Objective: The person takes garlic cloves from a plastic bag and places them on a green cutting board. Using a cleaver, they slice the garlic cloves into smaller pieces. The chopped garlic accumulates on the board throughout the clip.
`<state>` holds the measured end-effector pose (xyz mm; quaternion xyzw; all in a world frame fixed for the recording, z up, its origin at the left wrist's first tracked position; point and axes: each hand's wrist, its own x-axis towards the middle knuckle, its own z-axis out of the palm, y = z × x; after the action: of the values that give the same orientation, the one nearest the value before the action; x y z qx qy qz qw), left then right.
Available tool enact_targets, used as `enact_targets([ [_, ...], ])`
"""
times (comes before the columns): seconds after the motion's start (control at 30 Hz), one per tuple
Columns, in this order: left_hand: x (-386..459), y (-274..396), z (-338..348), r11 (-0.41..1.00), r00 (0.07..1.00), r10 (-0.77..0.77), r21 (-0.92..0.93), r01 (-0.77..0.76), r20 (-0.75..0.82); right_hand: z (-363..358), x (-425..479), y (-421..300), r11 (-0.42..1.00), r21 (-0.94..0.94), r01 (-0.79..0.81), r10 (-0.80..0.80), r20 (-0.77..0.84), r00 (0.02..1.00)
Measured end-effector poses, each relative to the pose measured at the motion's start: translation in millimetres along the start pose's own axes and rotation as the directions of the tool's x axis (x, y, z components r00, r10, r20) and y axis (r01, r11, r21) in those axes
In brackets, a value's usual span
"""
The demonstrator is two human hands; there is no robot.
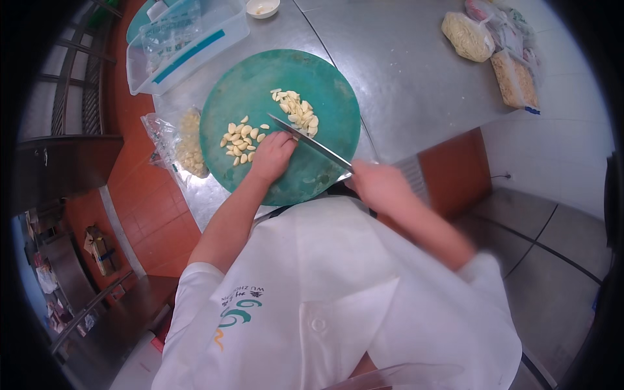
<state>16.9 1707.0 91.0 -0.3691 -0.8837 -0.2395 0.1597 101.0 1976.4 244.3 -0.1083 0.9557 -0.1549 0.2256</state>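
Observation:
A round green cutting board [280, 68] lies before me, with two groups of garlic on it. Whole peeled garlic cloves [239, 139] are scattered on the left side, while cut garlic pieces [298, 111] form a pile toward the upper right. My right hand [382, 187] grips the handle of a kitchen knife [324, 151], whose blade slants across the board between the groups. Against the blade, my left hand [274, 155] has its fingers bunched over a garlic clove, mostly hidden beneath them; only a pale bit shows at the fingertips.
Left of the board rests a clear plastic bag of garlic cloves [191, 146]. A translucent plastic bin [187, 56] and a small white bowl [263, 8] stand farther back on the steel table [399, 92]. Bagged noodles [467, 38] and another packed food [514, 78] sit at right.

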Motion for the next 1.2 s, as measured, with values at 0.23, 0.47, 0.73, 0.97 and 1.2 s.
enact_targets([
  [0.23, -4, -2, 2, 1.000, 1.000, -0.005, -0.001, 0.005, -0.006, 1, 2, 3, 0.999, -0.011, 0.044, -0.044, -0.028, 0.999],
  [0.47, -1, 1, 4, 1.000, 0.998, -0.001, -0.023, 0.000, -0.062, 22, 7, 8, 1.000, 0.008, -0.016, 0.016, -0.018, 1.000],
  [0.73, -3, 0, 6, 1.000, 0.998, -0.005, 0.010, 0.006, -0.064, 8, 0, 4, 1.000, -0.002, 0.013, -0.013, -0.008, 1.000],
  [0.97, -3, 0, 5, 0.999, 0.995, 0.019, 0.032, -0.016, -0.096, 13, 4, 4, 1.000, 0.012, 0.002, -0.001, -0.022, 1.000],
  [1.2, -1, 2, 3, 1.000, 0.994, 0.010, 0.014, -0.009, -0.104, 9, -3, 8, 0.999, 0.031, -0.014, 0.014, 0.002, 1.000],
])
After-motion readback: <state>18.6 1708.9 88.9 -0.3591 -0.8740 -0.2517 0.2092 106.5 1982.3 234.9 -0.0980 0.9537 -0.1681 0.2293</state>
